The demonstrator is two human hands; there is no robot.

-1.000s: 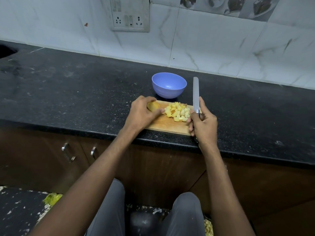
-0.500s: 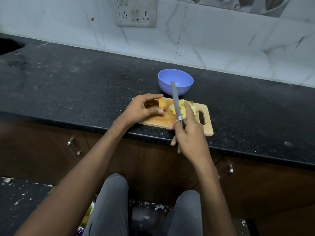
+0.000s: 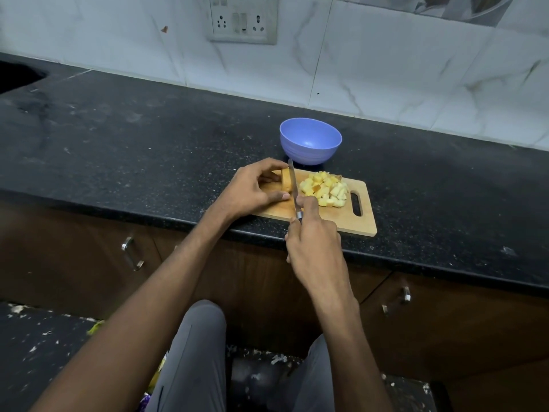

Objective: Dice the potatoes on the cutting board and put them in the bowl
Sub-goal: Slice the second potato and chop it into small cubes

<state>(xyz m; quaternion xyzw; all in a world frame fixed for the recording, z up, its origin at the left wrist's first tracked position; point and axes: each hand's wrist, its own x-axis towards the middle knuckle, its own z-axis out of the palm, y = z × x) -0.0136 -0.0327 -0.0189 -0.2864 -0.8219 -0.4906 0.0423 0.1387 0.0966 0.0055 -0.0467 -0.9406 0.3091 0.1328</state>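
Right hand (image 3: 313, 242) grips the handle of a knife (image 3: 293, 185), forefinger extended along the spine, blade running away from the body across the cutting board (image 3: 350, 223). Left hand (image 3: 252, 191), just left of the blade, curls its fingers round an uncut potato piece (image 3: 285, 180), holding it down on the board's left end; the blade rests against that piece's right face. Right of the blade lies a heap of diced potato (image 3: 325, 188) on the board. Beyond both hands, the blue bowl (image 3: 310, 145) stands on the dark counter (image 3: 148, 144), just behind the board's far edge. Its visible interior shows no potato.
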